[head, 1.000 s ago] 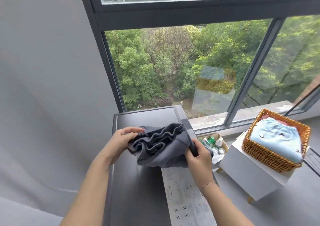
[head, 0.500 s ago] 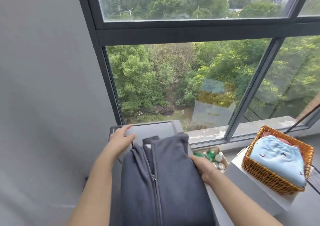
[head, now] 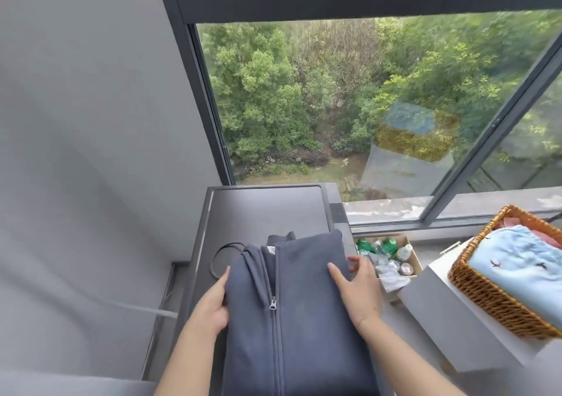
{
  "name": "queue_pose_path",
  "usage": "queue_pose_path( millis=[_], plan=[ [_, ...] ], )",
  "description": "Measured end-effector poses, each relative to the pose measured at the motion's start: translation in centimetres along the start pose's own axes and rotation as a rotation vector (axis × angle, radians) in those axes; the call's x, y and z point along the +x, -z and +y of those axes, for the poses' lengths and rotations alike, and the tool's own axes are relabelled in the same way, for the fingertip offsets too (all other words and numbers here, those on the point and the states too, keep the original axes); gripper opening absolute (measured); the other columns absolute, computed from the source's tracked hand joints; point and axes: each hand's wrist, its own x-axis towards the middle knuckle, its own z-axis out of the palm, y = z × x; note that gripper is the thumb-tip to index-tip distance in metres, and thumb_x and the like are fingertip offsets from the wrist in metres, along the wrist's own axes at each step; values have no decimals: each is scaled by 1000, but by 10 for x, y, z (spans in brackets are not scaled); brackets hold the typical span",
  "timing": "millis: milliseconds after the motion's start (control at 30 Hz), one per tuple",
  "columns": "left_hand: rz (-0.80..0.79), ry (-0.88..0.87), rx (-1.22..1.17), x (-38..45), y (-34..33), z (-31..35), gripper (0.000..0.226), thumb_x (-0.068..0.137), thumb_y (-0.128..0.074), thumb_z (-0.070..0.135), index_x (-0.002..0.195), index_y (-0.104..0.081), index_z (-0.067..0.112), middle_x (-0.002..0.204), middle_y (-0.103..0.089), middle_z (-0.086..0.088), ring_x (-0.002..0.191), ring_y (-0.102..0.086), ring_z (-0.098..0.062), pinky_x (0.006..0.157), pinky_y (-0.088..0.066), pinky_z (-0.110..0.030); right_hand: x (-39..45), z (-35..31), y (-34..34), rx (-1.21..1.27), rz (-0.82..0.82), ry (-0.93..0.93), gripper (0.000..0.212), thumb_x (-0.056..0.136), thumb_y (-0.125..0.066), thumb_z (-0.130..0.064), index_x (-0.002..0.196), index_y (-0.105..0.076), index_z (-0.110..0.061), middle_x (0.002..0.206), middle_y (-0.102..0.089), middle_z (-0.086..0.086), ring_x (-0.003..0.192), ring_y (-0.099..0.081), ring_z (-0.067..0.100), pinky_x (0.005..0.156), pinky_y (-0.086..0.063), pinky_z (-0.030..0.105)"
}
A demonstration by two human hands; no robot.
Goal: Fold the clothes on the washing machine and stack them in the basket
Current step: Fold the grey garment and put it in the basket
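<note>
1 navy hoodie (head: 304, 319) flat on washer (head: 267, 210) | L hand (head: 213, 301) at its left edge, grip unclear | R hand (head: 355, 289) fingers spread, pressing its right side | 1 basket (head: 486, 298) right of washer w/ 1 blue garment (head: 523, 268) on top

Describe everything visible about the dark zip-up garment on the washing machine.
The dark blue-grey zip hoodie lies flat on the washing machine, zipper closed, metal pull showing, soft fleece-like fabric. A drawcord loops out at its left. The left hand holds its left edge; the right hand rests open on its right side.
</note>
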Motion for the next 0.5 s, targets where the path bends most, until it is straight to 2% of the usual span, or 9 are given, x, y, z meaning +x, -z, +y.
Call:
queue_pose_path(
  millis=[67, 133, 200, 233, 333, 400, 500],
  plan=[
    [-40, 25, 11, -2, -8, 4, 41, 95, -53, 37, 106, -67, -1, 94, -73, -17, 84, -70, -27, 79, -49, -41, 2, -1, -5, -45, 137, 144, 36, 79, -75, -35, 105, -55, -20, 101, -54, -5, 96, -54, 18, 85, -45, 38],
    [-70, 17, 59, 1, -14, 7, 40, 94, -55, 35, 109, -67, 0, 94, -74, -17, 79, -72, -25, 82, -50, -40, 3, -7, -9, -119, 197, 320, 23, 82, -71, -34, 96, -60, -21, 91, -55, -7, 89, -54, 17, 82, -42, 36],
    [-63, 10, 98, 5, -17, 11, 38, 93, -57, 34, 107, -67, 0, 90, -74, -15, 75, -73, -23, 81, -52, -39, 0, -18, -14, -227, 70, 367, 22, 85, -62, -45, 89, -60, -23, 82, -55, -11, 84, -57, 17, 75, -36, 32],
    [-65, 16, 113, 5, -19, 13, 36, 94, -57, 33, 103, -68, 0, 87, -74, -15, 73, -73, -23, 78, -53, -38, -2, -22, -19, -289, -33, 327, 28, 87, -59, -52, 92, -59, -24, 84, -56, -12, 88, -58, 16, 77, -35, 32],
    [-88, 28, 148, 5, -26, 14, 29, 93, -59, 27, 95, -70, 0, 85, -74, -15, 70, -73, -23, 64, -59, -33, -5, -25, -36, -501, -156, 234, 42, 86, -52, -62, 102, -54, -24, 102, -58, -11, 105, -55, 14, 86, -34, 32],
    [-97, -22, 181, 5, -30, 12, 21, 91, -62, 21, 94, -70, 2, 81, -74, -13, 67, -72, -21, 57, -59, -31, -4, -25, -41, -501, -153, 283, 31, 92, -49, -54, 97, -50, -24, 101, -60, -10, 103, -57, 17, 81, -31, 31],
    [-76, -140, 180, 10, -28, 14, 9, 92, -59, 11, 92, -66, 6, 71, -73, -7, 60, -70, -15, 54, -57, -25, 0, -22, -37, -327, -184, 316, 21, 95, -52, -38, 85, -43, -23, 75, -54, -9, 85, -59, 22, 75, -31, 32]
  ],
)
